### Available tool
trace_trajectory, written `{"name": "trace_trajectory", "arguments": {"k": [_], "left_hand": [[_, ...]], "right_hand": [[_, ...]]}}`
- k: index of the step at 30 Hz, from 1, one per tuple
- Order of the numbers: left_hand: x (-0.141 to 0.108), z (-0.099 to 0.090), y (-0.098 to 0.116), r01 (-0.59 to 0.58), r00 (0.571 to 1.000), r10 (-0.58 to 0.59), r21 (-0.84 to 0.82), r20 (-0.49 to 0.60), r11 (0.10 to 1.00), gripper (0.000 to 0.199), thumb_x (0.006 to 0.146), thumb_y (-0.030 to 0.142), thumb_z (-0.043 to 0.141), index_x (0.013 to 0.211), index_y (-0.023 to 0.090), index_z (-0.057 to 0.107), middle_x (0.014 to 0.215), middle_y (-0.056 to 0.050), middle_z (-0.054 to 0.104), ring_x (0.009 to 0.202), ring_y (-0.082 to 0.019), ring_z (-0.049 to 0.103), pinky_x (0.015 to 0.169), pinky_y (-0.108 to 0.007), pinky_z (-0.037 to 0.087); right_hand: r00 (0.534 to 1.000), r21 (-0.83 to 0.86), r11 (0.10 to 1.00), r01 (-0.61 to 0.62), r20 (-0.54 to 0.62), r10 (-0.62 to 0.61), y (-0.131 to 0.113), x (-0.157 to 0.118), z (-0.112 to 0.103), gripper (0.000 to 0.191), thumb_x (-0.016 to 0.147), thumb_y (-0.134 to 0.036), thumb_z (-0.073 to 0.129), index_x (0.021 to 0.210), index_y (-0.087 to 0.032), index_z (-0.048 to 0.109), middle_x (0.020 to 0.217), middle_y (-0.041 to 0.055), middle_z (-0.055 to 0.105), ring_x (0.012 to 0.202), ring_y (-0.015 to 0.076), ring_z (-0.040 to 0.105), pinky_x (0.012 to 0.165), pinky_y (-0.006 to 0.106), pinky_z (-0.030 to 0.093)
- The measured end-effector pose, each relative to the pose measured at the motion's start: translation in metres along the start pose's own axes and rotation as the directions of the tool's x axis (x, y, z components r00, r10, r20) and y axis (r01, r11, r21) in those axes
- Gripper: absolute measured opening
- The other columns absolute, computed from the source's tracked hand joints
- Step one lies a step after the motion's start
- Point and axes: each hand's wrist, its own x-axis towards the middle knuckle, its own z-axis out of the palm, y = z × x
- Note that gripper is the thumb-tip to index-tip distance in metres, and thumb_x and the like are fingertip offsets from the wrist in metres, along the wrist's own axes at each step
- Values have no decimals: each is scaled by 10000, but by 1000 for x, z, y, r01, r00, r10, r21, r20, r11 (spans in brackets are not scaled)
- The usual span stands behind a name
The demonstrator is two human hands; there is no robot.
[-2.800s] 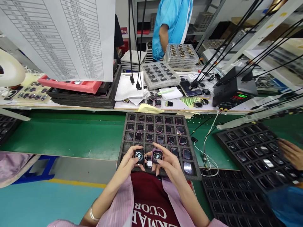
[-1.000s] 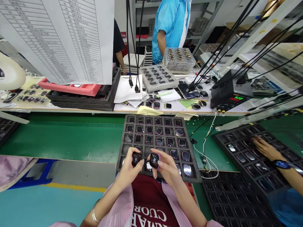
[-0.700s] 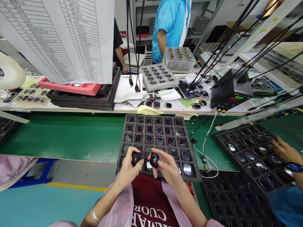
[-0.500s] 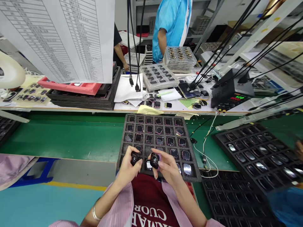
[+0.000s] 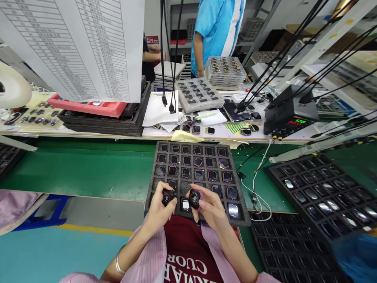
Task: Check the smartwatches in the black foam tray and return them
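Observation:
My left hand [image 5: 160,208] is closed round a dark smartwatch body [image 5: 167,197], its glossy face turned up. Between the fingers and thumb of my right hand [image 5: 210,206] is a second smartwatch body [image 5: 194,198] with a purple edge and small marks lit on its screen. Both are held just above the near part of a dark grey foam tray [image 5: 180,184], whose compartments hold several similar watch bodies. One watch with a bright white screen [image 5: 185,204] lies in the tray between my hands. My hands and forearms hide some of the near compartments.
On the right lie black trays [image 5: 324,192] of watch bodies. A white cable [image 5: 262,196] loops beside the foam tray. The shelf behind carries a power supply [image 5: 290,114], clear boxes [image 5: 198,94] and a red foam tray [image 5: 88,106]. Printed sheets [image 5: 103,51] and black cables hang overhead.
The watch in my right hand has shifted slightly right, and the white-screened watch in the tray shows more fully. A person behind the shelf has raised their forearms.

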Motion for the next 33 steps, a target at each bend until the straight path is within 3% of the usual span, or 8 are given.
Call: {"name": "trace_trajectory", "arguments": {"k": [3, 6, 12, 15, 18, 23, 33], "left_hand": [[-2, 0, 3, -1, 998, 5, -73, 57, 997, 237, 793, 238, 571, 915, 238, 368, 700, 84, 445, 397, -33, 401, 388, -165, 330], [-2, 0, 4, -46, 998, 51, -117, 40, 992, 239, 792, 235, 571, 878, 237, 349, 733, 81, 444, 387, -18, 371, 373, -161, 308], [1, -1, -1, 55, 988, -57, 19, 145, 998, 220, 835, 247, 544, 978, 234, 377, 656, 98, 422, 405, -44, 408, 408, -169, 352], [1, -3, -2, 28, 977, -22, -24, 213, 999, 303, 843, 253, 551, 1100, 233, 392, 777, 55, 497, 535, -72, 505, 531, -208, 456], [2, -7, -1, 7, 966, 19, -100, 259, 995, 311, 881, 277, 494, 1178, 222, 418, 921, -8, 561, 704, -119, 575, 686, -272, 509], [3, -10, -1, 48, 961, 12, -210, 277, 977, 330, 878, 259, 445, 1204, 215, 469, 1091, -64, 575, 955, -205, 590, 746, -314, 532], [2, -7, 3, 67, 966, -19, -180, 257, 981, 334, 835, 201, 464, 1163, 212, 523, 997, -46, 596, 870, -185, 580, 723, -304, 544]], "right_hand": [[1000, 6, 1000, 16, -1, -16, 0, -3, 0, 390, 778, -326, 699, 1157, -244, 666, 902, 65, 685, 469, 127, 585, 360, 239, 464], [1000, 0, 1000, 17, 8, -17, 0, -4, -1, 395, 768, -332, 706, 1149, -232, 671, 896, 70, 685, 477, 131, 585, 357, 238, 462], [997, -10, 999, -39, 60, 39, -5, -1, 2, 433, 828, -293, 646, 1254, -238, 599, 976, 81, 686, 525, 142, 639, 446, 262, 521], [995, -47, 996, -79, 51, 82, -8, 1, 3, 469, 853, -291, 620, 1311, -237, 536, 1079, 114, 680, 595, 160, 668, 499, 276, 544], [997, -92, 993, -76, 6, 77, -9, 0, 2, 409, 859, -289, 611, 1260, -218, 570, 1165, 133, 654, 638, 167, 672, 503, 271, 546], [998, -128, 991, -48, -46, 42, -8, -4, 2, 519, 850, -237, 609, 1355, -260, 488, 1193, 125, 652, 658, 180, 683, 496, 280, 543], [997, -147, 989, -7, -82, -5, -6, -6, 3, 556, 855, -235, 606, 1390, -243, 455, 1173, 143, 670, 629, 189, 684, 473, 291, 530]]}}
